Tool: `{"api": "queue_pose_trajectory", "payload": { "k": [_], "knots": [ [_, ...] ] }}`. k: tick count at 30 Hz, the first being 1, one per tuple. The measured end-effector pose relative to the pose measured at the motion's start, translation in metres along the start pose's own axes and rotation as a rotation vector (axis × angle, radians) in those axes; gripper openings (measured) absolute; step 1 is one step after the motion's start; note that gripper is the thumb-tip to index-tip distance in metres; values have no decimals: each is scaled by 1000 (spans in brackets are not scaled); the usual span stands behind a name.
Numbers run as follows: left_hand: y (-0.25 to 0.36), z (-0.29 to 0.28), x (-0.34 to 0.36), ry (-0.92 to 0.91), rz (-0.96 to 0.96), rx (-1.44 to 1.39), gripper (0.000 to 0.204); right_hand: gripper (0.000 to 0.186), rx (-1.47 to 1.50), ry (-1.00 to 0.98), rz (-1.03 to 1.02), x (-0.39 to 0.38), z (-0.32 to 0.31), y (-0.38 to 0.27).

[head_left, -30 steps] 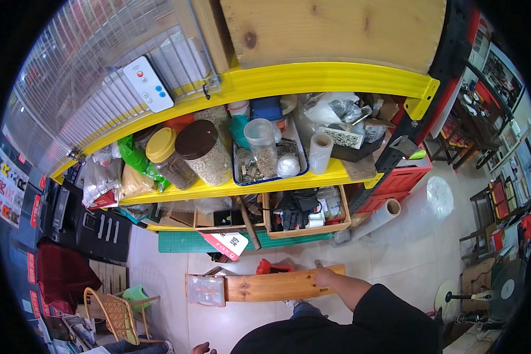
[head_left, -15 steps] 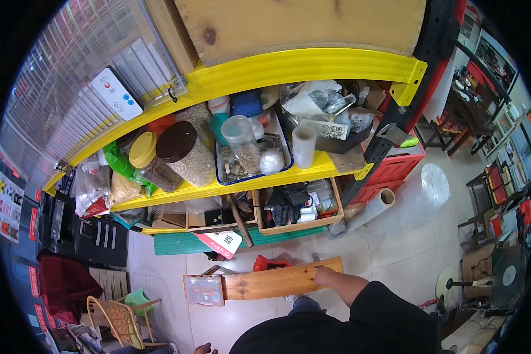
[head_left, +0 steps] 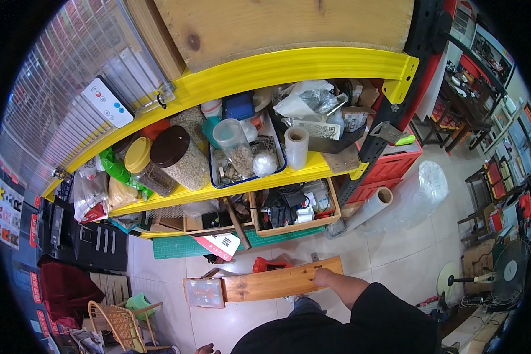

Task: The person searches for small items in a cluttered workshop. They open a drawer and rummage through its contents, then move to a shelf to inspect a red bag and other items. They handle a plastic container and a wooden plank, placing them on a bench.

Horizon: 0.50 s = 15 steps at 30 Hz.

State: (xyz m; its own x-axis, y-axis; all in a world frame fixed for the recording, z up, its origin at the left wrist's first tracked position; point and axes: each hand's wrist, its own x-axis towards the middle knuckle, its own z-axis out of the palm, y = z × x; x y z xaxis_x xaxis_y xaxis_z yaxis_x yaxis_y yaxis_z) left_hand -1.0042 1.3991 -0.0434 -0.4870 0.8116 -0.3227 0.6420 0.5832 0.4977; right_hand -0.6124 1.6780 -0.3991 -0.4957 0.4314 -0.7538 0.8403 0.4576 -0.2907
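My right hand (head_left: 323,277) rests on a long wooden board (head_left: 253,286) near the lower middle, its fingers bent and together; whether they hold anything is too small to make out. A transparent plastic case (head_left: 203,293) lies on the board's left end. Behind the board, a red object (head_left: 270,265) is on the floor. My left hand (head_left: 207,349) shows only partly at the bottom edge, fingers apart, touching nothing visible.
Ahead stands a yellow shelving unit (head_left: 230,74) with jars (head_left: 177,165), crates (head_left: 295,227) and a green mat (head_left: 171,249). At left are a rattan chair (head_left: 109,321) and black case (head_left: 100,248); at right, film rolls (head_left: 366,212) and a fan (head_left: 507,271).
The shelves and their contents have shifted leftward in the picture as the view moved. My right hand stays at the same place on the board.
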Motion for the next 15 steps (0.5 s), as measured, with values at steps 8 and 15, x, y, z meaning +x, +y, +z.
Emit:
{"api": "queue_pose_trajectory", "payload": {
  "k": [8, 15],
  "knots": [
    [-3, 2, -6, 38, 44, 27, 35, 36, 499, 370, 4, -45, -72, -34],
    [-19, 15, -7, 31, 69, 1, 37, 26, 899, 1310, -585, -177, -307, -116]
  ]
}}
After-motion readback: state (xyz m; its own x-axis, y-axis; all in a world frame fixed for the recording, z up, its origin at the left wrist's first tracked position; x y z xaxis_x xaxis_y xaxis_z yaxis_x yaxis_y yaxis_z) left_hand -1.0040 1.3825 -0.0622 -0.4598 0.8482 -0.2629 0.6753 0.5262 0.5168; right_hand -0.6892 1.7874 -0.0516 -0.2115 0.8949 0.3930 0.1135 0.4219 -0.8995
